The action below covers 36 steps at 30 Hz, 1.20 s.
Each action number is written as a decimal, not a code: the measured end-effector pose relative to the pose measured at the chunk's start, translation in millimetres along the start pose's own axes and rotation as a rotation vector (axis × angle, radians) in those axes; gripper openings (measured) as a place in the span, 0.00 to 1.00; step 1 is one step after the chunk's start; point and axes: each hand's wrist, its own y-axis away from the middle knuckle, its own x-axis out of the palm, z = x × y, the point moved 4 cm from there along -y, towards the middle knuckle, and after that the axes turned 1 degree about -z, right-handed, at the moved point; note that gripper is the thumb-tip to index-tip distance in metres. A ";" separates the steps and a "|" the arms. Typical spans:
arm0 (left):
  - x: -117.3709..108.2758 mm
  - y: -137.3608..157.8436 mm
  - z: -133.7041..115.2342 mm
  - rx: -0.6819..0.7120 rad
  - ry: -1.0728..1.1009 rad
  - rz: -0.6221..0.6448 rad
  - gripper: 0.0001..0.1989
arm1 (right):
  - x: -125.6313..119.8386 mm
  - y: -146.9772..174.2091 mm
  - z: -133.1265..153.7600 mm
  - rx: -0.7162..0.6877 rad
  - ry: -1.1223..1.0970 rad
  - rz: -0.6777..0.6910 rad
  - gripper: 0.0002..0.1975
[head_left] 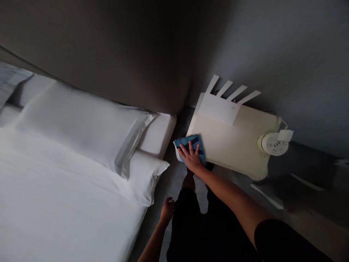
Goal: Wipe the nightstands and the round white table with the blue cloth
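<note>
My right hand (190,158) lies flat with spread fingers on a folded blue cloth (201,145) with dark stripes. The cloth rests at the near left corner of a pale bedside table (234,145) and partly hangs past its edge, where a white underside shows. My left hand (167,211) hangs low beside my leg, between the bed and my body. Its fingers are loosely curled and nothing shows in them.
To the left is a bed (68,225) with white pillows (81,123). A white router (220,109) with several antennas stands at the table's back edge. A round power strip (275,144) with a plugged-in white adapter (285,135) sits at the right end. A grey wall (305,72) rises behind.
</note>
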 end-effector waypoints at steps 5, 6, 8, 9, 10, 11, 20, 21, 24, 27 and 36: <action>8.1 7.3 22.3 -0.030 0.127 -0.053 0.25 | -11.9 -22.1 21.3 -0.268 0.083 0.069 0.29; 10.5 9.3 26.3 -0.042 0.140 -0.072 0.25 | -18.1 -25.5 19.8 -0.303 0.102 0.096 0.30; 16.6 14.2 34.3 -0.058 0.178 -0.103 0.24 | -34.9 -37.0 10.6 -0.341 0.121 0.149 0.36; 20.3 17.3 38.5 -0.056 0.204 -0.114 0.24 | -45.0 -45.8 2.9 -0.335 0.121 0.168 0.40; 24.5 20.9 43.0 -0.051 0.233 -0.122 0.24 | -55.7 -56.3 -6.3 -0.314 0.117 0.177 0.42; 29.3 25.0 48.1 -0.042 0.262 -0.127 0.25 | -65.9 -67.5 -16.0 -0.283 0.112 0.179 0.42; 115.6 81.1 126.7 -0.154 0.247 -0.218 0.27 | -56.3 -52.5 -13.7 -0.420 0.141 0.174 0.33; 126.2 87.7 134.7 -0.150 0.220 -0.217 0.25 | -48.9 -33.9 -9.7 -0.535 0.164 0.202 0.33; 149.5 105.6 153.1 -0.123 0.200 -0.210 0.22 | -36.4 24.0 -25.2 -0.769 0.230 0.252 0.33; 162.1 122.7 165.5 -0.132 0.196 -0.202 0.23 | -39.3 77.8 -77.1 -0.784 0.242 0.285 0.34; 188.0 195.7 182.4 -0.157 0.355 -0.239 0.28 | -88.8 266.3 -225.4 -0.424 -0.023 0.577 0.30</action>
